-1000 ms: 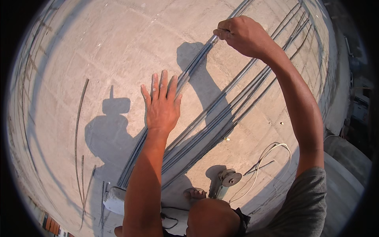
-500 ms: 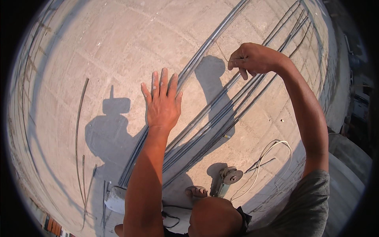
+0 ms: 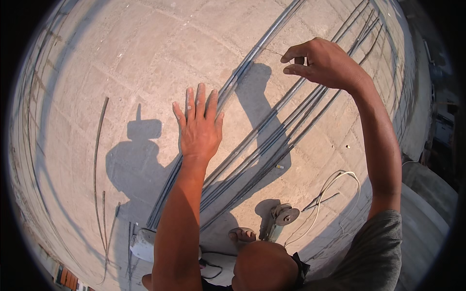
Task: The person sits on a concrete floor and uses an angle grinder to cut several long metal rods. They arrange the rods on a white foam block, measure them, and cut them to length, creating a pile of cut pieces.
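My left hand (image 3: pixel 200 127) lies palm down with fingers spread, over a bundle of long steel bars (image 3: pixel 242 67) that runs diagonally across the floor. Raised to the right of that bundle is my right hand (image 3: pixel 318 60), its thumb and index finger parted with a gap showing between them. A thin tie wire (image 3: pixel 273 51) extends from the bundle to the right index fingertip; it looks close to or touching the finger, but no grip on it shows. More steel bars (image 3: pixel 257 133) run parallel, below my right hand.
An angle grinder (image 3: pixel 281 218) lies near the lower middle, with a pale cable (image 3: pixel 357 182) looped beside it. Loose rods (image 3: pixel 99 140) lie at left. A person's head (image 3: pixel 266 266) and foot (image 3: pixel 241 235) are at the bottom. Bar meshwork (image 3: pixel 31 111) lines the left rim.
My right hand has risen away and turned, and its thumb and index finger now show apart. The wire's free part has swung upward with it. My left hand stays put.
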Motion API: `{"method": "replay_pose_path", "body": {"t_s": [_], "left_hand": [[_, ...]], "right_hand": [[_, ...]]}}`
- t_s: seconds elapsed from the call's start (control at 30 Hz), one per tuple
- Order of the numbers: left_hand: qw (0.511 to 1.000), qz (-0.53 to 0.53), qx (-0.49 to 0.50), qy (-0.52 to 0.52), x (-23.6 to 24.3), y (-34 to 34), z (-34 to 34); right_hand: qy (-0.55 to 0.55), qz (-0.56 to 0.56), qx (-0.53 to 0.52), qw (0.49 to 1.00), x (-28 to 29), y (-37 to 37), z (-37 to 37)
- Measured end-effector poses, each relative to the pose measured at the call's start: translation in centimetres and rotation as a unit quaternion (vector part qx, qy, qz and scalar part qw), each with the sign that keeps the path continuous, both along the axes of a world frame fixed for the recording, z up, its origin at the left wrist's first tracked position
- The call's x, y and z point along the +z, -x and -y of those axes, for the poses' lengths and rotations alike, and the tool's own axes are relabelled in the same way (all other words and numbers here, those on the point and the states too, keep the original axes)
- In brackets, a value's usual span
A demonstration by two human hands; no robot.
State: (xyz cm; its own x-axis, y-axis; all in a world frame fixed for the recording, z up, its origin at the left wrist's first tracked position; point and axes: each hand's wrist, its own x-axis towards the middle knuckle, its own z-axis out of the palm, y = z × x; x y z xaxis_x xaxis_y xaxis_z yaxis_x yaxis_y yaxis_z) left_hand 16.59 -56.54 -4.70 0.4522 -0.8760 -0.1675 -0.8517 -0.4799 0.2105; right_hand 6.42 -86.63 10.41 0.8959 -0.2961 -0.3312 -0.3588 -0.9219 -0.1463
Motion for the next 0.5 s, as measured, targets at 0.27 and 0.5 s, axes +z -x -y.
{"method": "replay_pose_path", "body": {"t_s": [0.27,0.5], "left_hand": [[1.0,-0.003,-0.005,0.008,0.1,0.2,0.4],[1.0,-0.001,-0.002,-0.008,0.3,0.1,0.3]], "right_hand": [[-0.16,0.016,-0.352,0.922,-2.0,-0.9,2.9],[-0.325,-0.113,-0.302,0.889,-5.0,-0.3,0.5]]}}
